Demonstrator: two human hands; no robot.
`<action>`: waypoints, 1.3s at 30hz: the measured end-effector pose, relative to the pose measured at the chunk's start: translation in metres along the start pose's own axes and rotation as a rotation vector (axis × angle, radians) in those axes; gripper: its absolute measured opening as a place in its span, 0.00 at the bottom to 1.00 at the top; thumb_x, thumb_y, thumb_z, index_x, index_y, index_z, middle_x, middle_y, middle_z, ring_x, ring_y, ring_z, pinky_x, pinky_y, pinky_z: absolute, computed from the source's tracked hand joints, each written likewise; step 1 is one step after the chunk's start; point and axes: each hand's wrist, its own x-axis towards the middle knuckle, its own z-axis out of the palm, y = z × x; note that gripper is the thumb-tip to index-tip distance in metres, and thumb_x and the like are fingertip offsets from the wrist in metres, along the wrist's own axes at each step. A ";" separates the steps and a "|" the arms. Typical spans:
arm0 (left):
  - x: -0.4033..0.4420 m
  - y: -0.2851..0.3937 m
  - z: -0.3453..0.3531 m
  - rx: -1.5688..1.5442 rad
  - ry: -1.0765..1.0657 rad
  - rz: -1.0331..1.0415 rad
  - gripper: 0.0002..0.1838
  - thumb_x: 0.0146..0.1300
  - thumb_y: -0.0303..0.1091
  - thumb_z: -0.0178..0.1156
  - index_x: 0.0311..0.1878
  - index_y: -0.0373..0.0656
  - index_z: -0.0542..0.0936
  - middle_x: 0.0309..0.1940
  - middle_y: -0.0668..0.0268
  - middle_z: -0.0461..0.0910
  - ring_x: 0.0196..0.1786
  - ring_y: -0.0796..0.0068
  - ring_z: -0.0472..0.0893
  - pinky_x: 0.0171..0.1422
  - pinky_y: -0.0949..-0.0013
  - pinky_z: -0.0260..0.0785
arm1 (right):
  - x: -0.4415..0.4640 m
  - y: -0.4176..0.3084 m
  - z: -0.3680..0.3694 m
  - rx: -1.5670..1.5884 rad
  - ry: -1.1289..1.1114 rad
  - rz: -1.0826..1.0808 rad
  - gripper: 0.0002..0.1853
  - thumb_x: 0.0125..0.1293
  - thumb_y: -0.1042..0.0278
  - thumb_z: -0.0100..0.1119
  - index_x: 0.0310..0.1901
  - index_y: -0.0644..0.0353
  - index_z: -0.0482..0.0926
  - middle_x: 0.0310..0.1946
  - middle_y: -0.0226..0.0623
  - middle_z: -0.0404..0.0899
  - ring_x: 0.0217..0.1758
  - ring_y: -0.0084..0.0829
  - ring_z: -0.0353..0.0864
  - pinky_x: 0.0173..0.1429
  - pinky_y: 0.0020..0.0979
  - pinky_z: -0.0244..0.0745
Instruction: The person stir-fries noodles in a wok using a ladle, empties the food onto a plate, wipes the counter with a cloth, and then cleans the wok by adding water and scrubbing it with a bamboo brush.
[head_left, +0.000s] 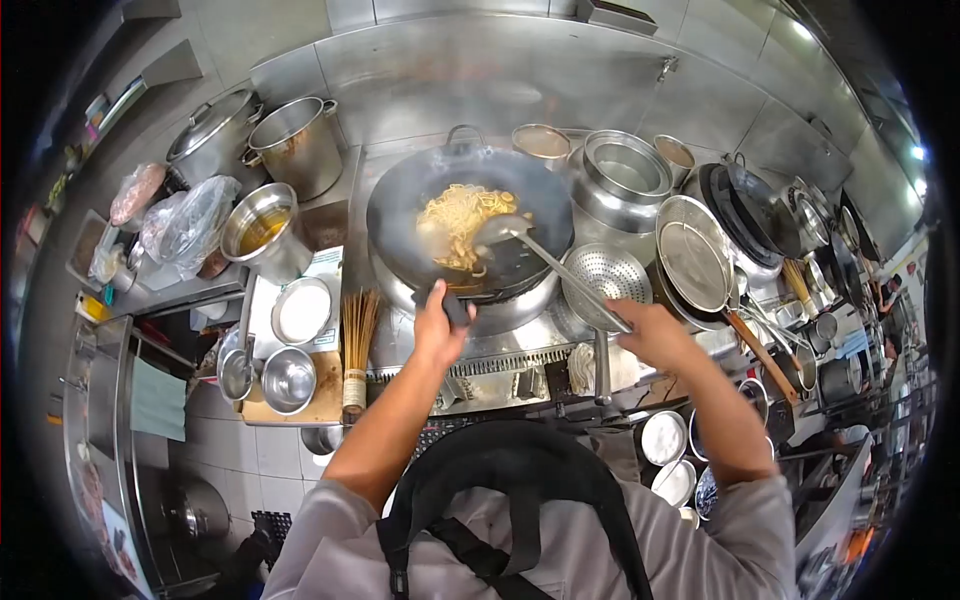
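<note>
At the twelve o'clock side of our view, noodles (pixel 462 215) lie in the wok (pixel 400 215), a ladle's (pixel 553 262) bowl against them at four o'clock. At the wok's six o'clock, our left grip (pixel 440 325) is closed round its black handle (pixel 456 308); farther off at four, our right grip (pixel 655 335) is closed round the ladle's shaft. Outward from the wok, we see a perforated strainer (pixel 598 285) at four, a bamboo brush (pixel 357 345) between seven and eight, and a pot of yellow liquid (pixel 264 232) at nine.

Steel wall panels (pixel 440 70) rise above a pale tiled floor (pixel 270 455).
</note>
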 end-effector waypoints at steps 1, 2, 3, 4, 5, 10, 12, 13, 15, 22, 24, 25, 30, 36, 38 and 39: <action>-0.020 -0.001 -0.011 0.075 -0.023 0.074 0.12 0.64 0.36 0.59 0.45 0.40 0.72 0.35 0.60 0.76 0.35 0.64 0.77 0.36 0.60 0.77 | 0.008 0.005 0.014 0.262 -0.004 0.157 0.27 0.57 0.75 0.62 0.61 0.58 0.73 0.23 0.35 0.76 0.20 0.24 0.76 0.22 0.28 0.71; -0.040 -0.001 -0.022 0.149 -0.045 0.148 0.14 0.66 0.39 0.59 0.48 0.40 0.72 0.36 0.60 0.77 0.37 0.63 0.78 0.38 0.58 0.79 | 0.011 0.011 0.029 0.524 -0.011 0.314 0.27 0.58 0.76 0.61 0.61 0.60 0.72 0.23 0.34 0.76 0.19 0.23 0.75 0.22 0.27 0.70; -0.065 0.002 -0.034 0.199 -0.030 0.096 0.16 0.67 0.41 0.59 0.48 0.39 0.72 0.37 0.58 0.77 0.39 0.61 0.79 0.40 0.57 0.79 | 0.012 0.013 0.045 0.626 0.060 0.327 0.27 0.59 0.77 0.60 0.62 0.62 0.70 0.22 0.33 0.74 0.18 0.20 0.73 0.20 0.26 0.69; -0.088 0.005 -0.054 0.250 -0.012 0.037 0.17 0.67 0.42 0.58 0.49 0.38 0.72 0.39 0.56 0.78 0.42 0.60 0.80 0.42 0.55 0.80 | 0.016 0.028 0.074 0.802 0.152 0.264 0.29 0.60 0.77 0.59 0.64 0.60 0.67 0.21 0.32 0.73 0.17 0.20 0.71 0.19 0.26 0.68; -0.099 0.007 -0.082 0.269 -0.029 -0.033 0.18 0.67 0.43 0.58 0.51 0.40 0.69 0.41 0.53 0.78 0.42 0.56 0.81 0.45 0.51 0.79 | 0.021 0.020 0.086 0.843 0.230 0.286 0.29 0.60 0.77 0.59 0.65 0.60 0.66 0.21 0.32 0.72 0.17 0.21 0.71 0.19 0.26 0.68; -0.140 0.018 -0.145 0.163 0.033 -0.192 0.24 0.67 0.50 0.55 0.52 0.38 0.70 0.44 0.46 0.80 0.44 0.47 0.82 0.52 0.47 0.77 | 0.057 0.002 0.118 0.888 0.353 0.279 0.28 0.61 0.78 0.58 0.63 0.60 0.65 0.21 0.33 0.73 0.16 0.24 0.71 0.18 0.27 0.67; -0.153 0.031 -0.143 0.154 0.019 -0.128 0.28 0.67 0.56 0.52 0.50 0.34 0.73 0.46 0.44 0.80 0.46 0.46 0.82 0.55 0.50 0.76 | 0.065 0.012 0.092 1.230 0.167 0.399 0.25 0.61 0.78 0.58 0.60 0.58 0.66 0.21 0.32 0.73 0.14 0.24 0.70 0.17 0.25 0.65; -0.161 0.038 -0.136 0.134 -0.011 -0.127 0.30 0.67 0.56 0.50 0.48 0.32 0.75 0.45 0.45 0.80 0.47 0.47 0.82 0.55 0.50 0.76 | 0.064 0.007 0.088 1.258 0.188 0.421 0.24 0.60 0.77 0.59 0.58 0.58 0.67 0.21 0.34 0.74 0.13 0.26 0.70 0.16 0.26 0.65; -0.160 0.044 -0.145 0.181 -0.007 -0.074 0.33 0.66 0.60 0.49 0.50 0.32 0.75 0.47 0.44 0.79 0.47 0.47 0.81 0.56 0.51 0.74 | 0.076 0.006 0.095 1.228 0.259 0.396 0.24 0.60 0.77 0.59 0.58 0.58 0.67 0.21 0.34 0.74 0.14 0.26 0.70 0.17 0.26 0.65; -0.176 0.049 -0.143 0.193 0.001 -0.049 0.33 0.66 0.59 0.49 0.49 0.31 0.75 0.45 0.45 0.80 0.44 0.51 0.82 0.54 0.54 0.75 | 0.120 -0.007 0.088 1.208 0.142 0.367 0.25 0.59 0.76 0.60 0.59 0.59 0.66 0.21 0.34 0.74 0.16 0.26 0.72 0.17 0.28 0.66; -0.179 0.052 -0.143 0.110 -0.012 -0.057 0.30 0.67 0.55 0.50 0.47 0.30 0.76 0.42 0.45 0.81 0.43 0.51 0.83 0.54 0.54 0.76 | 0.119 -0.011 0.088 1.236 0.194 0.370 0.26 0.59 0.76 0.61 0.60 0.61 0.66 0.21 0.34 0.74 0.16 0.26 0.72 0.17 0.28 0.66; -0.182 0.052 -0.144 0.095 0.018 -0.064 0.30 0.67 0.55 0.50 0.47 0.31 0.76 0.42 0.44 0.81 0.42 0.51 0.83 0.54 0.54 0.76 | 0.124 -0.013 0.093 1.202 0.253 0.343 0.26 0.59 0.76 0.61 0.60 0.62 0.65 0.21 0.34 0.74 0.16 0.26 0.72 0.18 0.28 0.67; -0.178 0.050 -0.147 0.085 0.037 -0.104 0.29 0.67 0.55 0.51 0.47 0.31 0.76 0.41 0.44 0.81 0.42 0.52 0.83 0.54 0.54 0.76 | 0.162 -0.013 0.101 1.067 0.227 0.348 0.28 0.60 0.75 0.60 0.62 0.63 0.65 0.21 0.33 0.74 0.15 0.25 0.71 0.21 0.27 0.68; -0.174 0.056 -0.156 0.155 -0.012 -0.112 0.28 0.67 0.54 0.51 0.48 0.31 0.76 0.42 0.44 0.81 0.43 0.53 0.83 0.55 0.54 0.76 | 0.106 0.015 0.044 -0.406 0.161 -0.362 0.30 0.56 0.70 0.60 0.64 0.49 0.70 0.27 0.49 0.79 0.29 0.45 0.81 0.32 0.42 0.76; -0.178 0.062 -0.162 0.149 -0.013 -0.120 0.28 0.67 0.53 0.51 0.49 0.32 0.76 0.43 0.44 0.81 0.44 0.53 0.83 0.55 0.55 0.76 | 0.069 -0.005 0.031 -0.571 0.082 -0.170 0.29 0.57 0.66 0.60 0.63 0.44 0.71 0.28 0.51 0.79 0.33 0.48 0.82 0.35 0.45 0.76; -0.178 0.063 -0.167 0.147 -0.010 -0.129 0.28 0.67 0.53 0.51 0.49 0.32 0.76 0.43 0.44 0.81 0.44 0.53 0.83 0.55 0.55 0.76 | 0.048 -0.006 0.042 -0.506 0.209 -0.145 0.30 0.57 0.66 0.61 0.64 0.45 0.70 0.28 0.50 0.79 0.31 0.47 0.81 0.34 0.43 0.76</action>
